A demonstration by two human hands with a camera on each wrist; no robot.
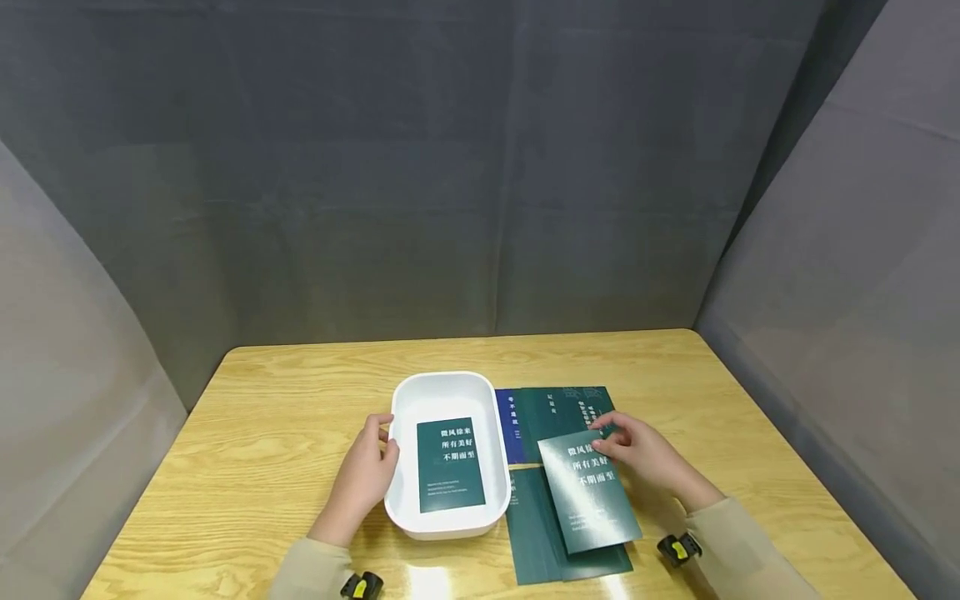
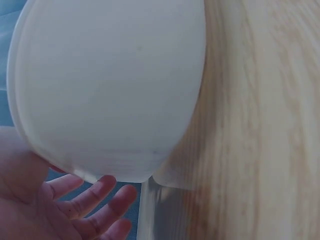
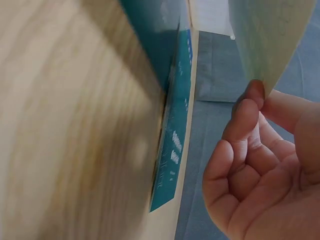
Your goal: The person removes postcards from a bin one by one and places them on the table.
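A white tray (image 1: 444, 391) stands on the wooden table (image 1: 285, 400) with one dark green card (image 1: 450, 464) lying flat inside it. My left hand (image 1: 386, 442) rests against the tray's left wall, fingers relaxed; in the left wrist view the fingers (image 2: 95, 197) lie by the tray's underside (image 2: 110, 90). My right hand (image 1: 609, 438) pinches the top edge of another green card (image 1: 592, 493), which is lifted and tilted over a spread of green cards (image 1: 561, 407). The right wrist view shows thumb and finger (image 3: 246, 110) pinching the card's pale edge (image 3: 265, 35).
A blue card (image 1: 511, 425) lies between the tray and the green ones. More green sheets (image 1: 536, 537) lie under the held card near the front edge. Grey fabric walls enclose the table on three sides. Bare wood spreads to the left, right and back.
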